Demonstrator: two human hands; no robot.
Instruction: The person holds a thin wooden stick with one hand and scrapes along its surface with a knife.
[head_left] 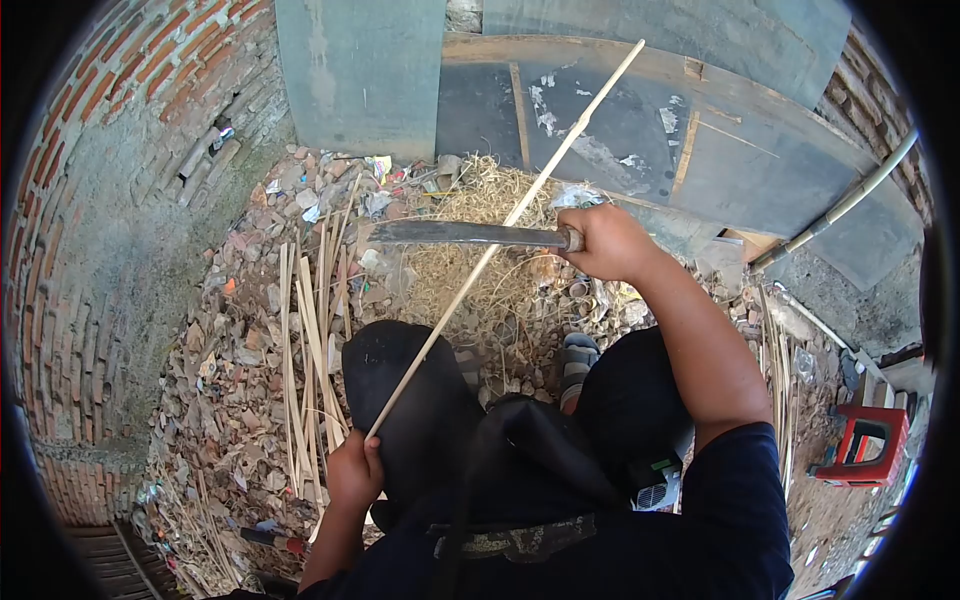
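My right hand (607, 243) is closed round the handle of a long machete (450, 233), whose blade points left and crosses a thin pale bamboo strip (470, 282). The strip's lower end is in my left hand (355, 470), closed beside my left knee; from there it slants up and right past the blade. Whether blade and strip touch is hard to tell. Under the blade, curly shavings (455, 275) cover the ground between my feet.
Long bamboo strips (310, 370) lie on rubble to the left, and more (777, 370) at the right. A red stool (872, 445) stands far right. Brick wall (90, 250) at left, grey panels (360, 80) ahead, a pipe (840, 208) leaning at right.
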